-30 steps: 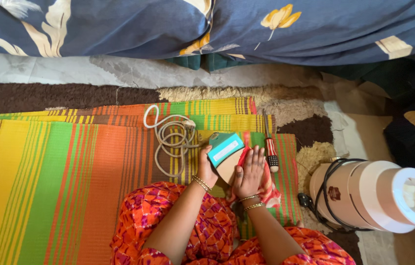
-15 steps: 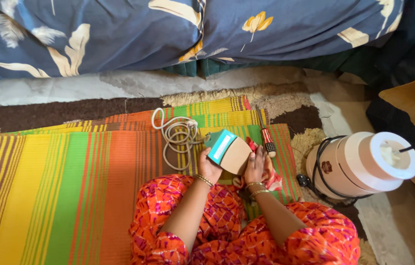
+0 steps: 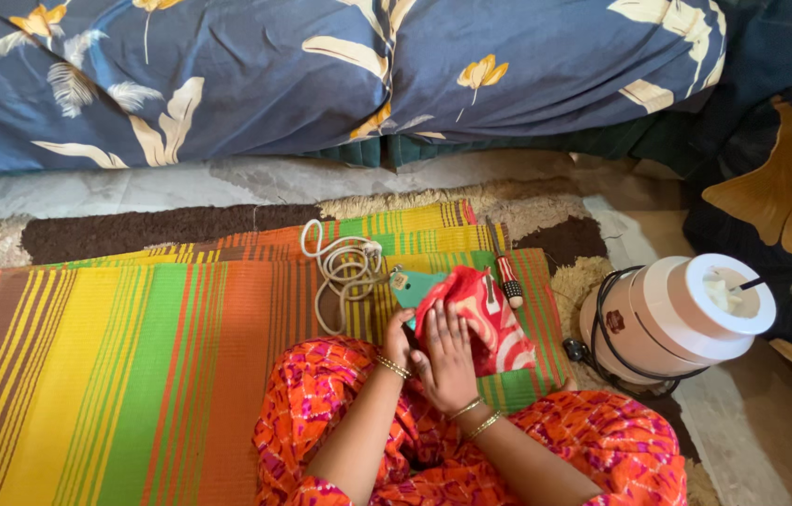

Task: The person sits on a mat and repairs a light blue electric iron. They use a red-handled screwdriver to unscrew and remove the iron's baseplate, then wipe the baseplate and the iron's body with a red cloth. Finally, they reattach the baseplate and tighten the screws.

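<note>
My left hand [image 3: 398, 335] grips the near edge of a teal flat device [image 3: 412, 284] that lies on the striped mat [image 3: 133, 375]. A red and white cloth [image 3: 485, 314] covers most of the device. My right hand [image 3: 447, 354] rests flat on the cloth with its fingers together, pressing it against the device. A white coiled cord [image 3: 344, 267] runs from the device to its left. A screwdriver with a red and white handle [image 3: 508, 276] lies just to the right of the cloth.
A white and cream round appliance with a black cord [image 3: 672, 319] stands on its side at the right. Blue floral bedding [image 3: 321, 75] fills the far side. My legs in orange patterned fabric [image 3: 508, 450] sit at the near edge.
The teal device, held up with its tan face showing before, now lies lower with the red cloth over it. My right hand has moved onto the cloth.
</note>
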